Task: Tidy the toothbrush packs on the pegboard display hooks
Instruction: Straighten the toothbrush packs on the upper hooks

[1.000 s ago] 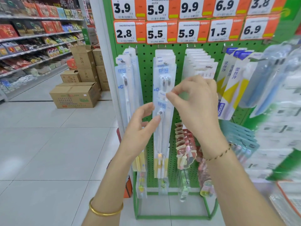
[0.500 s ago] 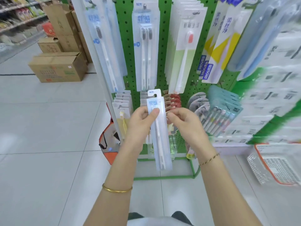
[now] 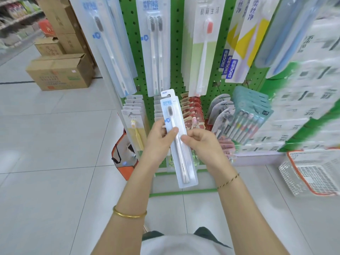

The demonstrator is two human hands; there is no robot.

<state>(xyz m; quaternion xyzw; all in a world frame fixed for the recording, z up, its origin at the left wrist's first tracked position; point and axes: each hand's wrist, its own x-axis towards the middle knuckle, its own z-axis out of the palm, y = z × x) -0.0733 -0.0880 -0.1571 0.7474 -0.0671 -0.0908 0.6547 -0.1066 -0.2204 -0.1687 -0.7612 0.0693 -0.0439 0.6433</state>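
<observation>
- Green perforated pegboard (image 3: 176,52) is fitted as the backing of the display stand; packs are hung from its hooks in 2 visible rows.
- 1 toothbrush pack (image 3: 182,157) is held in front of the lower row, before the middle stack of packs (image 3: 157,109). Whether that stack is touched cannot be told.
- The held pack is a clear blister on a white and blue card; 1 dark-bristled brush is enclosed, head uppermost. The pack is tilted, top to the left and bottom to the right.
- The left hand (image 3: 156,142) is clamped on the pack's left edge: the thumb is laid across the front face beside the brush neck, and the fingers are curled behind the card.
- The right hand (image 3: 204,144) is closed on the pack's right edge, just below the left thumb, with the edge pinched between thumb and fingers. The 2 hands are positioned close together, separated only by the pack.
- In the upper row, a single-brush pack (image 3: 110,45), a twin-brush pack (image 3: 156,45) and a pink-headed brush pack (image 3: 204,45) are hung side by side.
- In the lower row, a yellow brush pack (image 3: 135,126) is hung to the left of the held pack, red packs (image 3: 193,109) to its right, and teal multi-brush packs (image 3: 252,115) further right.
- Cardboard boxes (image 3: 60,70) are stacked on the tiled floor at the left; a wire basket (image 3: 294,179) with an orange rim is set on the floor at the right.
</observation>
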